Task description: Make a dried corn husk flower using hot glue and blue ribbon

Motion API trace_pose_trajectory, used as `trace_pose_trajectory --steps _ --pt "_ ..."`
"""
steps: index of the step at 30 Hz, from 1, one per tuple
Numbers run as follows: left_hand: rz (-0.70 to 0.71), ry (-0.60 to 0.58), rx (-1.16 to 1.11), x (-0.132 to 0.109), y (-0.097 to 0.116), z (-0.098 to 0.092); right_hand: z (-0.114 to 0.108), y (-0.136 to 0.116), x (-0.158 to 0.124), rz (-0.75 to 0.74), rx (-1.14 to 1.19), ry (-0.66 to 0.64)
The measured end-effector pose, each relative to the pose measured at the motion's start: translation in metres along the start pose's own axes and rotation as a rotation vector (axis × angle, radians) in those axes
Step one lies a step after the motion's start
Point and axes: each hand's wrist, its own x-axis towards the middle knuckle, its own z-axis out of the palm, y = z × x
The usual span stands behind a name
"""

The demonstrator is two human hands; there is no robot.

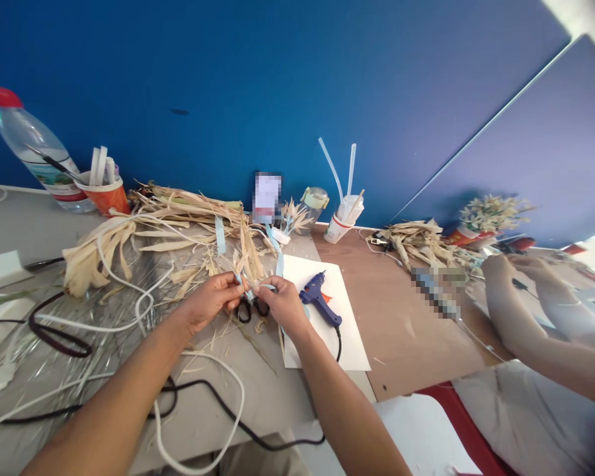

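My left hand [215,295] is closed in a pinch on a light blue ribbon [279,264] at the base of a dried corn husk bunch [250,251]. Close beside it, my right hand [285,304] also pinches the ribbon, whose loose length rises above the fingers. How the ribbon runs between the fingertips is partly hidden. Black-handled scissors [244,311] lie on the table just beneath my hands. A dark blue hot glue gun [320,297] rests on a white sheet [350,340] to the right of my right hand.
Husks [193,201] are heaped along the wall. White cable [235,383] and black cable [213,391] cross the front left. A bottle [39,152], an orange cup [106,195], a phone [266,197] and a cup of glue sticks [338,228] stand behind. At right are another person's arms [520,311].
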Motion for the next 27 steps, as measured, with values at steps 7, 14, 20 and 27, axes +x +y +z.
trace_pose_trajectory --steps 7,14,20,27 --pt "0.068 0.182 -0.124 0.007 -0.003 -0.01 -0.012 -0.004 0.004 -0.197 -0.05 0.273" --pt "0.057 0.223 -0.222 0.007 -0.003 -0.012 -0.028 -0.031 -0.018 -0.262 -0.199 0.082" --pt "0.047 0.184 -0.332 0.004 0.002 -0.01 -0.042 -0.031 -0.027 -0.248 -0.342 0.088" --pt "0.042 0.105 -0.321 0.003 0.002 -0.007 -0.077 -0.009 -0.034 -0.176 -0.379 0.225"
